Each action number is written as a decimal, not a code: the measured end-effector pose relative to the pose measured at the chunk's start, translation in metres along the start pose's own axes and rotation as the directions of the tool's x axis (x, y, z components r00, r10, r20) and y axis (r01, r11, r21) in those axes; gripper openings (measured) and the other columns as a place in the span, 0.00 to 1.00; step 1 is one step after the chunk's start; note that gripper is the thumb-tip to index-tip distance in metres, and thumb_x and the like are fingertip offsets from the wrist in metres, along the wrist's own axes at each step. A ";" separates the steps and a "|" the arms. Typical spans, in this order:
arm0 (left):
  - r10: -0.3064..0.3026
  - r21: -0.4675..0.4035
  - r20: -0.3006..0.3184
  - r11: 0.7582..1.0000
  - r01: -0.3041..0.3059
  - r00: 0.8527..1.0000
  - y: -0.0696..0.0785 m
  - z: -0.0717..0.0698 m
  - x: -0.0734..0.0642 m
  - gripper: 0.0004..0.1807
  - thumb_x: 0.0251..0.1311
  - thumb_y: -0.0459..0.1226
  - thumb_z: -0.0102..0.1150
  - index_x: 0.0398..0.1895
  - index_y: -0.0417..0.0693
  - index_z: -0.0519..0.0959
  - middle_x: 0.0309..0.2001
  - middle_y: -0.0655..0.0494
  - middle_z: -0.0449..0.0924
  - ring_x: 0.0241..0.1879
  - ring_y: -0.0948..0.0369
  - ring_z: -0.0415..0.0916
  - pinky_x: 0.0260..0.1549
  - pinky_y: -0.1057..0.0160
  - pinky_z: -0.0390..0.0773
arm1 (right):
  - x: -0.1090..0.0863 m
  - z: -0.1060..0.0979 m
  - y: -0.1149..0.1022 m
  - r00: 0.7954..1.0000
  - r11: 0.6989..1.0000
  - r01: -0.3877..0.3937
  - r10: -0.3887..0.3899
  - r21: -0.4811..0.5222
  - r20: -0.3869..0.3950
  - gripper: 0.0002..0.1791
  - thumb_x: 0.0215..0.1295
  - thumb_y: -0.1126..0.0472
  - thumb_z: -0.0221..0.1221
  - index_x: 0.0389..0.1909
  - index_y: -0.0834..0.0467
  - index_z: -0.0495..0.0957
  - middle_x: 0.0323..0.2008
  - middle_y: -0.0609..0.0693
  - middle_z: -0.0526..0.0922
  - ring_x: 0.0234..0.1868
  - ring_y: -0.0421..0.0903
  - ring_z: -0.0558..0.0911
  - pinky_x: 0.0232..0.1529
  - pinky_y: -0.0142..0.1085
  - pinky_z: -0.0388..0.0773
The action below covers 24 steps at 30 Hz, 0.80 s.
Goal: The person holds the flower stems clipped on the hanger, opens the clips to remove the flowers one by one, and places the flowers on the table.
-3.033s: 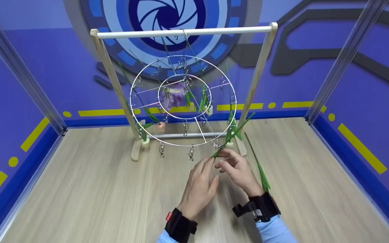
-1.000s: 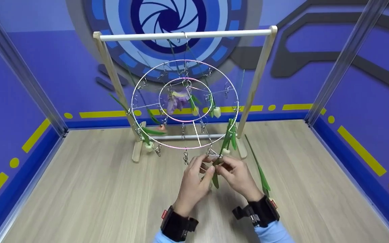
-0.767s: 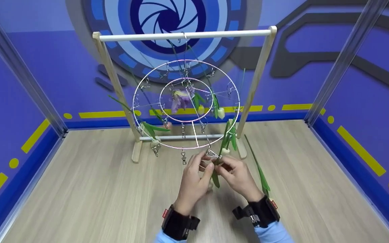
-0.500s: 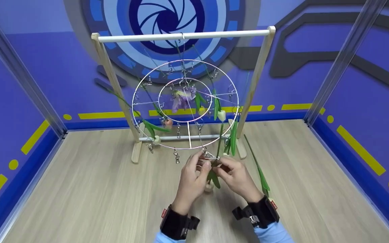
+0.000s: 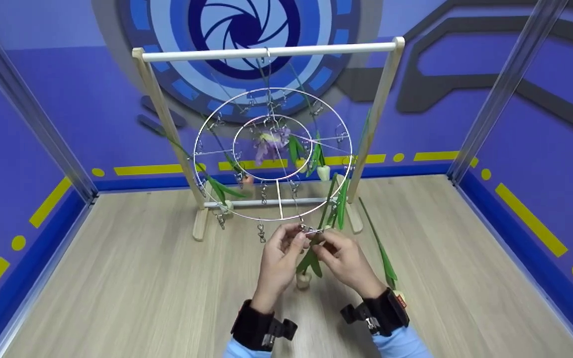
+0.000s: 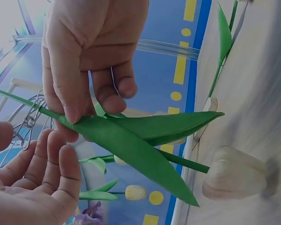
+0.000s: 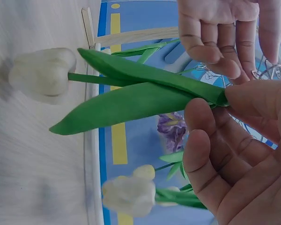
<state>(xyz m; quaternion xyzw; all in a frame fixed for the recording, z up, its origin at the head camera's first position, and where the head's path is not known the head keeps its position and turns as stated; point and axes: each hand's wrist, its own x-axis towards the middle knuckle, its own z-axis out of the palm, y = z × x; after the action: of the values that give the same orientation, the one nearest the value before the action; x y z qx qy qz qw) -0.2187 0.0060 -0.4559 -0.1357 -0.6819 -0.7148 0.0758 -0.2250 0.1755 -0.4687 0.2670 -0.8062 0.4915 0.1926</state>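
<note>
White tulip (image 7: 131,101), bloom (image 5: 303,281) toward six o'clock, pinched in your right hand (image 5: 346,256); your left hand (image 5: 280,258) pinches metal clip (image 6: 28,123); ringed hanger (image 5: 279,199) toward eleven o'clock.

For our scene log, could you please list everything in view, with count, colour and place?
Held white tulip: one, green-leaved, front centre
Table: one, light wood, foreground
Stand: one, light wood and white, table's back
Round hanger: one, white, hung from stand
Metal clips: many, silver, on hanger
Hanging tulips: at least four, white, yellow, pinkish, around hanger
Purple flower: one, purple, behind inner ring
Lying tulip: one, green with pale blossom, table's right
Wall panels: three, blue-purple, back and sides
Corner posts: two, silvery, between panels
Wrist straps: two, black, above sleeves
Sleeves: two, light blue, bottom edge
Left hand: one, bare, at a clip
Right hand: one, bare, pinching held tulip
</note>
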 end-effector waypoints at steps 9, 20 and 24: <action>0.008 -0.072 -0.025 0.997 -0.010 1.000 0.000 0.003 0.000 0.13 0.74 0.30 0.55 0.54 0.27 0.76 0.45 0.39 0.84 0.45 0.49 0.84 0.46 0.57 0.85 | 0.000 0.002 0.002 1.000 0.999 0.007 -0.008 -0.037 -0.007 0.09 0.65 0.74 0.64 0.43 0.61 0.86 0.38 0.51 0.86 0.32 0.45 0.83 0.32 0.33 0.83; 0.001 -0.128 -0.015 0.992 -0.003 1.000 0.000 0.002 0.001 0.12 0.73 0.29 0.55 0.53 0.26 0.74 0.44 0.37 0.84 0.43 0.52 0.84 0.42 0.62 0.85 | 0.001 0.000 0.006 1.000 0.999 0.003 -0.003 -0.042 0.007 0.10 0.63 0.75 0.65 0.42 0.61 0.86 0.37 0.51 0.87 0.31 0.42 0.81 0.31 0.31 0.81; -0.003 -0.126 -0.017 0.992 0.001 1.000 -0.001 0.002 0.001 0.13 0.72 0.29 0.57 0.54 0.26 0.74 0.44 0.37 0.83 0.42 0.53 0.84 0.42 0.62 0.85 | -0.001 0.001 0.006 1.000 0.998 0.023 -0.023 -0.050 0.006 0.09 0.62 0.75 0.65 0.39 0.60 0.86 0.35 0.49 0.86 0.30 0.40 0.79 0.30 0.31 0.80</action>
<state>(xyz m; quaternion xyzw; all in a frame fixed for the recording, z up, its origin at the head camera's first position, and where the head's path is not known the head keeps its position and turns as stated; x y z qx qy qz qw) -0.2197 0.0083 -0.4564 -0.1334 -0.6349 -0.7576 0.0725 -0.2282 0.1769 -0.4736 0.2726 -0.8157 0.4682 0.2029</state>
